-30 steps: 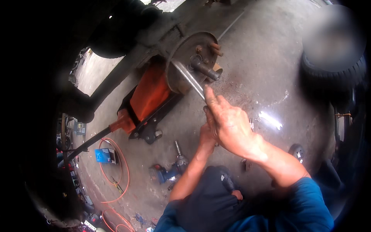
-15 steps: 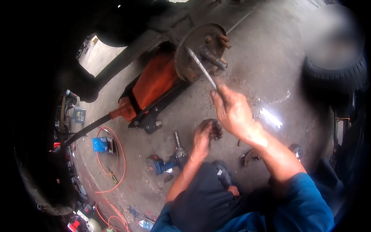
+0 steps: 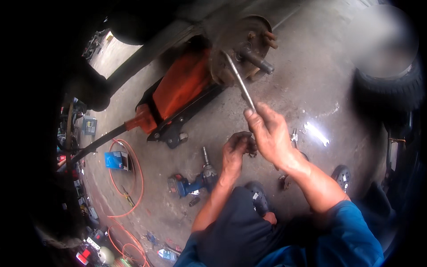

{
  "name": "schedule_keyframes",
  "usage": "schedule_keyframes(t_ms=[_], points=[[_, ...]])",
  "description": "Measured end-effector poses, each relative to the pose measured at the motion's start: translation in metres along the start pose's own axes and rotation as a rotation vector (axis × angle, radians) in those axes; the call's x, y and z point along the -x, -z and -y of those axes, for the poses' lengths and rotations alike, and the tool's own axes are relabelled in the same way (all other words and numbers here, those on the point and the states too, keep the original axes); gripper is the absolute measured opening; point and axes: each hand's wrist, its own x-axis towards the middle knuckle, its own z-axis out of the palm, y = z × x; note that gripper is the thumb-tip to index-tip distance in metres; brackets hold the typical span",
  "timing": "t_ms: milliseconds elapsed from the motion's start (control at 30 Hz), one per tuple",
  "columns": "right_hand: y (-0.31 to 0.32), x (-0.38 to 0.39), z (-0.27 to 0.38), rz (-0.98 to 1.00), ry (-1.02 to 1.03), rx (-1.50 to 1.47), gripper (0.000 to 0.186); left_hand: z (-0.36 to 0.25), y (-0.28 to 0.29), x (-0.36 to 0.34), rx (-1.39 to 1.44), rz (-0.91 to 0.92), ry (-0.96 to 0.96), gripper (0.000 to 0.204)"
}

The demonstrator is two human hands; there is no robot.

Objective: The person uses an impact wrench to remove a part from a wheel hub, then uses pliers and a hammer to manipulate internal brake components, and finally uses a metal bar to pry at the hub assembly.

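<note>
My right hand (image 3: pixel 273 133) is wrapped round a long, slim silver metal bar (image 3: pixel 240 82). The bar slants up and left, and its far end overlaps the rusty round backing plate (image 3: pixel 218 71) of a wheel assembly; whether it touches cannot be told. A thick dark spindle (image 3: pixel 258 60) sticks out from the plate, with rusty studs (image 3: pixel 270 40) above it. Lower and to the left, my left hand (image 3: pixel 235 153) has blackened fingers curled together. Something small and dark shows at its fingertips, too small to name. The bar's lower end is hidden in my right hand.
An orange floor jack (image 3: pixel 180 89) stands beneath the vehicle. On the floor lie a blue cordless impact wrench (image 3: pixel 193 184), a blue box (image 3: pixel 116 160), an orange hose (image 3: pixel 142 178) and a shiny wrench (image 3: pixel 316 133). A tyre (image 3: pixel 389 91) is at the right.
My right hand and the bar sit slightly lower and further right. My left hand's fingers have drawn closer together. The whole view has shifted a little.
</note>
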Motion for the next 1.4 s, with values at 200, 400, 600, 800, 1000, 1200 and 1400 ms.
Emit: schedule_keyframes(t_ms=[200,400,600,800,1000,1200,1400], points=[[-0.039,0.025,-0.035,-0.112,-0.177,-0.189,0.023,0.012,0.002,0.003,0.111,-0.087,0.063,0.026],[-0.019,0.006,0.007,0.011,-0.452,-0.407,0.029,0.009,0.009,0.026,-0.108,-0.277,-0.175,0.037],[-0.053,0.02,0.013,-0.014,-0.631,-0.758,0.033,0.004,0.025,0.034,-0.729,-0.294,-0.896,0.065],[-0.054,0.013,0.067,0.076,-0.684,-0.779,0.037,-0.023,0.064,0.052,-0.777,-0.256,-0.877,0.076],[-0.065,-0.005,0.069,0.149,-0.46,-0.771,0.036,-0.081,0.073,0.053,-0.529,-0.185,-0.899,0.051],[-0.09,-0.019,0.072,0.074,-0.283,-0.916,0.038,-0.103,0.082,0.037,0.024,-0.292,-0.801,0.036],[-0.088,-0.019,0.085,0.09,-0.162,-0.796,0.042,-0.093,0.081,0.035,0.131,-0.419,-0.713,0.031]])
